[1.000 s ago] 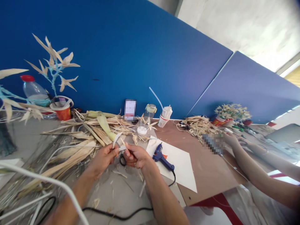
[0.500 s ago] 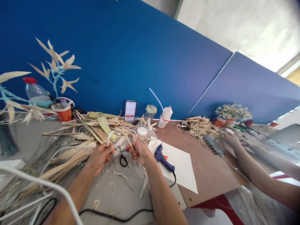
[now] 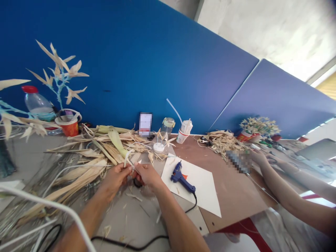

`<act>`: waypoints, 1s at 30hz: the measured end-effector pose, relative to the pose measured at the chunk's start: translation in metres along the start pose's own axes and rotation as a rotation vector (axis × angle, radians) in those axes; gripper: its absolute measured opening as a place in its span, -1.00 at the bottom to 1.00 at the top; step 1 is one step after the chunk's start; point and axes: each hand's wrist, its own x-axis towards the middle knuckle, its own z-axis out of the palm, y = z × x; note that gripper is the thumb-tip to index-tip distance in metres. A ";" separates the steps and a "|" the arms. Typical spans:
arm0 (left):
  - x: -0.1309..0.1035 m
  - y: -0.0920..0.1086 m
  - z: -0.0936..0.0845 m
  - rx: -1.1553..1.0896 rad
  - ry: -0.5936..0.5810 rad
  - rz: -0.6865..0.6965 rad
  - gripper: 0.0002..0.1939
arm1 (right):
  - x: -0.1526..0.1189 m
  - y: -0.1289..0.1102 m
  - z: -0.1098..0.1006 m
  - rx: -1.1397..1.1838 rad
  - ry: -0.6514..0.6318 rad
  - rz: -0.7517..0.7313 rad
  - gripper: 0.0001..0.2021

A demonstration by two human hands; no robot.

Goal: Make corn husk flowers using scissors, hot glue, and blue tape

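A narrow pale corn husk strip (image 3: 127, 157) rises from the pinched fingers of my left hand (image 3: 117, 177). My right hand (image 3: 146, 175) is closed right beside it, its thumb and fingers pinching a husk piece against the same spot; most of that piece is hidden by the fingers. Under my right hand, the black handle of what looks like scissors (image 3: 137, 182) shows in part. Just beyond both hands lies a heap of dry husks (image 3: 97, 168) with a greenish husk (image 3: 117, 141) on top.
A blue glue gun (image 3: 181, 176) rests on white paper (image 3: 204, 189) to the right. Behind stand a phone (image 3: 145, 125), a glass jar (image 3: 168, 126) and a paper cup (image 3: 183, 135). A white cable (image 3: 52, 201) crosses the left front. Another person's arms (image 3: 278, 178) are at far right.
My right hand has moved left and slightly down to meet my left hand, bringing its husk piece along. It now partly covers the black handle. The view has shifted very slightly.
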 end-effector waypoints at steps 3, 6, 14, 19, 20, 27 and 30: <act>-0.001 0.000 -0.002 0.006 -0.042 0.018 -0.64 | -0.003 -0.005 -0.004 0.088 -0.077 0.103 -0.48; -0.002 0.001 -0.003 0.012 -0.071 0.021 -0.62 | -0.006 -0.009 -0.011 0.197 -0.193 0.171 -0.49; -0.002 0.006 -0.004 0.008 -0.030 0.003 -0.59 | -0.004 -0.006 -0.022 0.384 -0.324 0.188 -0.51; -0.001 0.003 -0.008 0.024 -0.015 0.018 -0.59 | -0.006 -0.009 -0.029 0.435 -0.346 0.217 -0.50; 0.001 0.002 -0.011 0.032 0.010 0.026 -0.59 | -0.008 -0.012 -0.035 0.468 -0.329 0.210 -0.50; 0.006 0.001 -0.023 -0.105 0.153 0.047 -0.58 | -0.005 -0.022 -0.080 0.673 0.116 -0.085 -0.47; 0.003 0.002 -0.015 -0.073 0.136 0.040 -0.59 | 0.002 -0.016 -0.073 0.429 0.308 -0.151 -0.48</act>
